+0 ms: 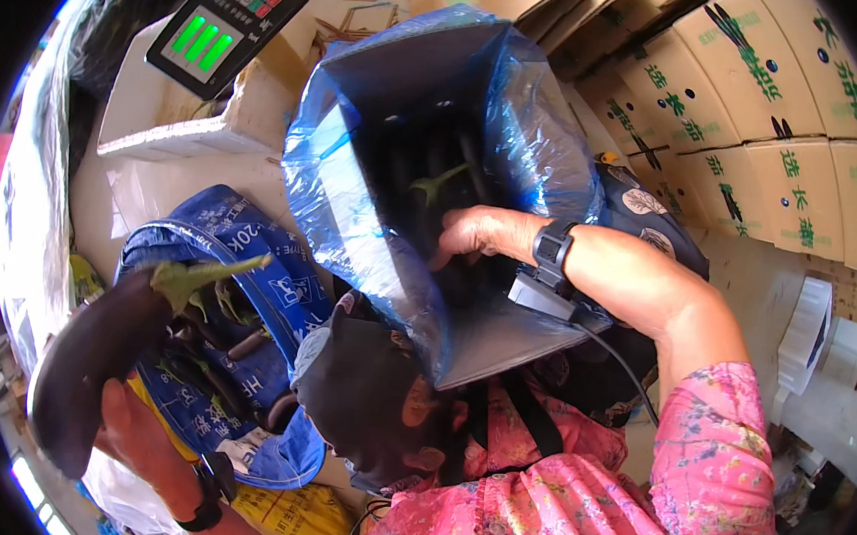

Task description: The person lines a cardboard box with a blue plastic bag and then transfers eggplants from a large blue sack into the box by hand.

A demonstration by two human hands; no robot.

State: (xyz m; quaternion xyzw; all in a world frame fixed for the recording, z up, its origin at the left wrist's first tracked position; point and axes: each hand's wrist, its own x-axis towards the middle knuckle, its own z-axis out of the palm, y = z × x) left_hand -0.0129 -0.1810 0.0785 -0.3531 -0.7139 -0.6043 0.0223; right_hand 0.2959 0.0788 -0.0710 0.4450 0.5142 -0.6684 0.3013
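My left hand [123,418] holds a large dark purple eggplant [89,370] by its body, its green stem pointing up and right. Behind the eggplant is an open blue woven sack [280,257] with several eggplants [215,383] inside. My right hand [475,233] reaches down into a carton [429,51] lined with a blue plastic bag [331,164]. Several dark eggplants lie in its shadowed inside; one green stem [438,184] shows near my fingers. The fingertips are hidden in shadow, so their grip is unclear. Both wrists carry dark bands; a cabled device hangs by the right one.
A scale's keypad and display [233,23] stand above a white foam box [184,131] at the upper left. Printed cartons [740,80] are stacked at the upper right. A dark cap [361,382] is between sack and carton. A yellow sack [299,519] lies below.
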